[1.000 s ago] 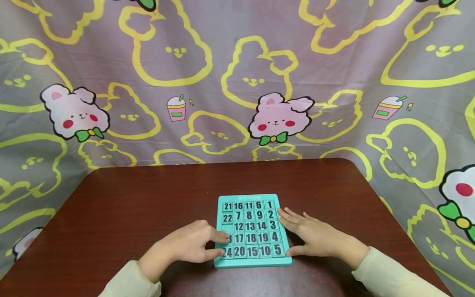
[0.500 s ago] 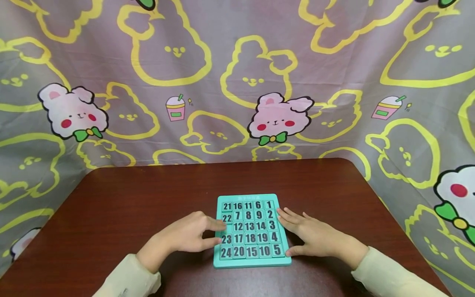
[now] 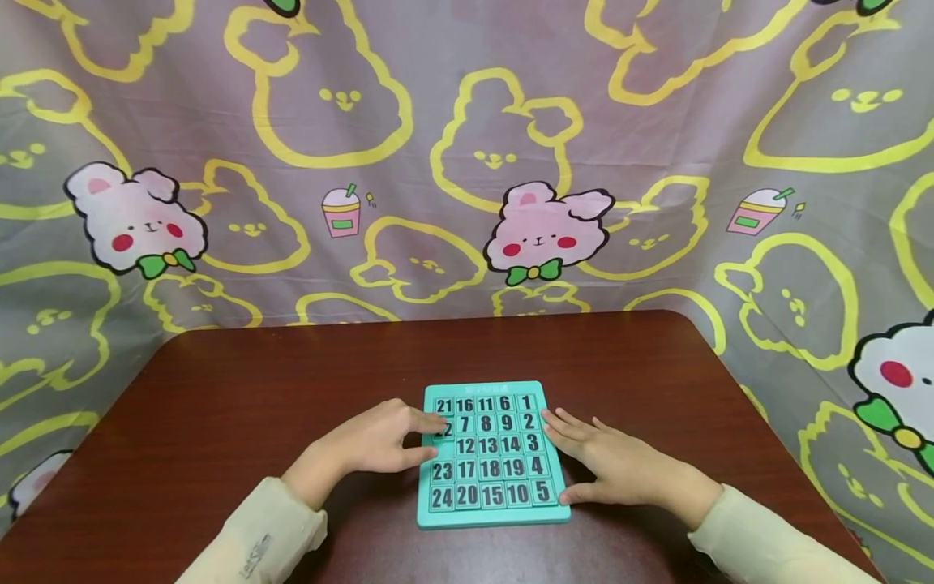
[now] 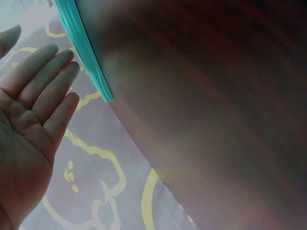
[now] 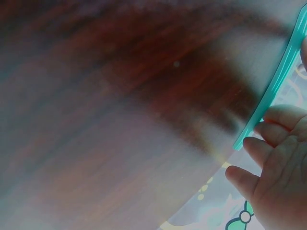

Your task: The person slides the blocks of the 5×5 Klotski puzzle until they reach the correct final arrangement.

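Observation:
A turquoise number sliding puzzle (image 3: 496, 519) lies on the table, its tiles in rows with one vacant slot in the left column, between tiles 22 and 23. My left hand (image 3: 383, 438) reaches over the puzzle's left edge. Its index fingertip rests on tile 22 (image 3: 445, 432), partly covering the number, while the thumb tip lies beside the vacant slot. Along the right edge, my right hand (image 3: 620, 462) touches the frame with extended fingers, thumb near the lower right corner. In the left wrist view the left palm (image 4: 29, 129) shows straight fingers beside the puzzle's edge (image 4: 86, 52).
The dark reddish-brown wooden table (image 3: 306, 365) has rounded far corners. A grey curtain (image 3: 423, 97) printed with yellow outlines and white rabbits hangs behind it and on both sides. Pale sleeves (image 3: 255, 527) cover both forearms.
My left hand has moved away from me along the left column, from tile 23 past the vacant slot to tile 22. The right hand has stayed at the right edge.

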Demonstrator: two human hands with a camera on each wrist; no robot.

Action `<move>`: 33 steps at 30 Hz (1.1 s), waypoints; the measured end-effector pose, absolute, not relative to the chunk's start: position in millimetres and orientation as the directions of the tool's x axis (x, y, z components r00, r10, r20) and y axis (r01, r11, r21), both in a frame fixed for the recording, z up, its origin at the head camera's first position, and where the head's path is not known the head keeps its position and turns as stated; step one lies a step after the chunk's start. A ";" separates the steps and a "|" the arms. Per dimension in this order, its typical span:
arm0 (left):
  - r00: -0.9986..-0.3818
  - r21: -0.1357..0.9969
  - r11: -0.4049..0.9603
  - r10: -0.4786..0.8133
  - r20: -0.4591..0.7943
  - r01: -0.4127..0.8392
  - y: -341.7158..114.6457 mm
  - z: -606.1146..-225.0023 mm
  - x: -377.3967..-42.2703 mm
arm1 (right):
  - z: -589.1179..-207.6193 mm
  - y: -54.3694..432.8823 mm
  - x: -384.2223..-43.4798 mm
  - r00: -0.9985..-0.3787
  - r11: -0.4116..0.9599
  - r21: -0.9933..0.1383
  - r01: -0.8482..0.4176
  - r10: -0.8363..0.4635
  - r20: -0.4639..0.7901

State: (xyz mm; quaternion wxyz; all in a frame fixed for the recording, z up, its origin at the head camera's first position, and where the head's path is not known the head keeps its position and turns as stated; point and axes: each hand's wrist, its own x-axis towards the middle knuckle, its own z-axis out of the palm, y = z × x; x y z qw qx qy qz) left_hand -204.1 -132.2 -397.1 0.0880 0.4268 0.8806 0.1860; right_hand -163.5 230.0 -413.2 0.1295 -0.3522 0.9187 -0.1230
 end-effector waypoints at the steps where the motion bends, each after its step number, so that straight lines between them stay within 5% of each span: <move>1: -0.620 0.405 0.568 0.784 -0.004 0.716 -131.8 -397.4 -204.0 | -413.0 229.7 -163.4 -0.718 0.721 -0.317 -0.616 -0.680 -0.151; 33: -0.626 0.478 0.578 0.776 -0.071 0.662 -133.1 -394.8 -183.5 | -411.7 230.2 -163.7 -0.720 0.726 -0.315 -0.611 -0.675 -0.160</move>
